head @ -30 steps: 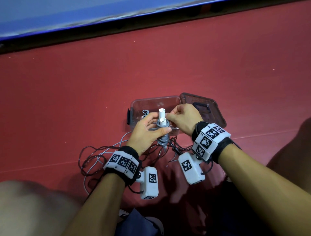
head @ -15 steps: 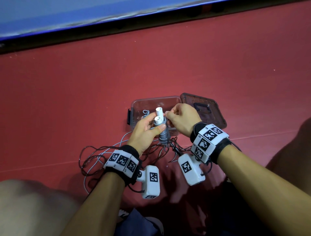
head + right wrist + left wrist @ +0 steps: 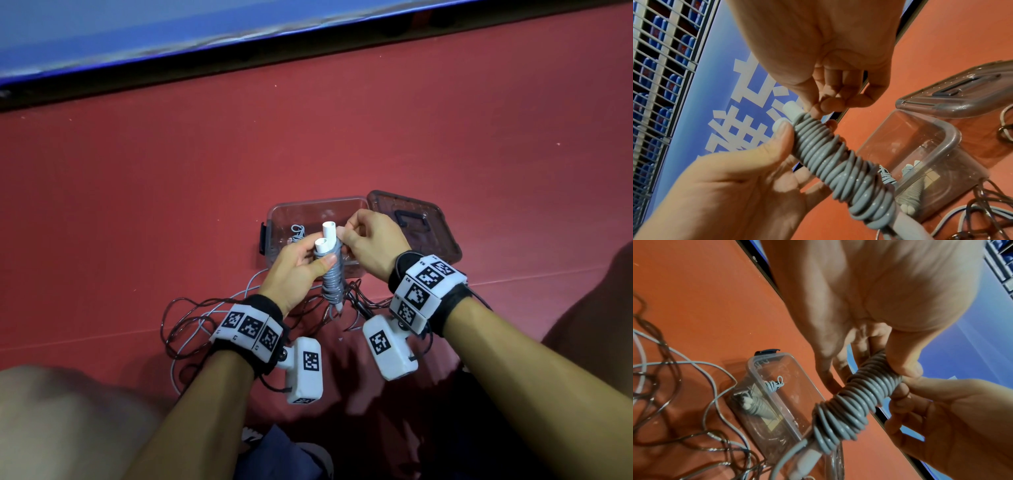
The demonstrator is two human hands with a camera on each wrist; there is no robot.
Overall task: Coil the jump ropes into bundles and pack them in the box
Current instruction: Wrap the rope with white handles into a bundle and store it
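Observation:
A grey jump rope bundle (image 3: 332, 270), cord wound tightly round its two white handles (image 3: 327, 234), is held upright just in front of the clear box (image 3: 274, 214). My left hand (image 3: 301, 267) grips the bundle (image 3: 855, 404) from the left with the thumb across the coils. My right hand (image 3: 370, 246) pinches the cord at the bundle's top end (image 3: 807, 120) with thumb and forefinger. Another coiled grey bundle (image 3: 758, 404) lies inside the box (image 3: 949, 136).
The box's dark lid (image 3: 421, 222) lies open on the red floor to the right of the box. Loose dark and grey ropes (image 3: 191, 318) sprawl on the floor beneath my wrists. A blue banner wall (image 3: 137, 34) runs along the back. My knees frame the bottom corners.
The bundle has tilted and shifted slightly left in my left hand. My right hand has moved up to the top of the coils, next to the handles.

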